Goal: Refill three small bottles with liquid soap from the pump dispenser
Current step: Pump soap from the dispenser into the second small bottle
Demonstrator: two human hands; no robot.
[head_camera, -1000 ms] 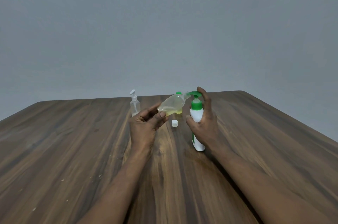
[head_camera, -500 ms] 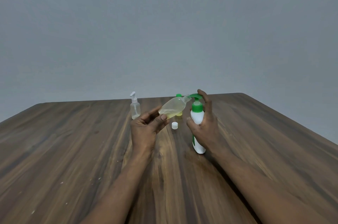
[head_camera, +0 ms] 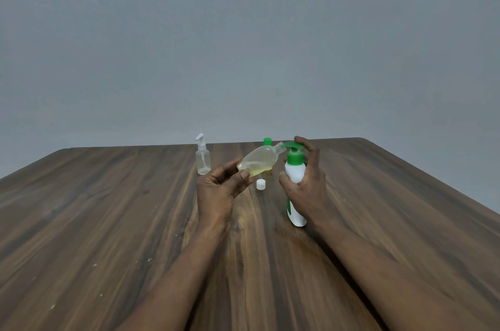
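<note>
My left hand (head_camera: 220, 190) holds a small clear bottle (head_camera: 258, 160) tilted on its side, with yellowish soap pooled along its lower side and its open neck at the green pump spout. My right hand (head_camera: 305, 184) grips the white pump dispenser (head_camera: 295, 176), which stands on the table, and its forefinger lies over the green pump head (head_camera: 293, 145). A small white cap (head_camera: 260, 184) lies on the table between my hands. Behind the tilted bottle stands a bottle with a green cap (head_camera: 267, 141), mostly hidden. A clear small pump bottle (head_camera: 203, 157) stands to the left.
Everything sits on a dark wooden table (head_camera: 108, 222) that runs wide to both sides, with its far edge just behind the bottles. A plain grey wall fills the background.
Both hands and the bottles keep almost the same pose. The tilted bottle and the pump head have dipped slightly in the view.
</note>
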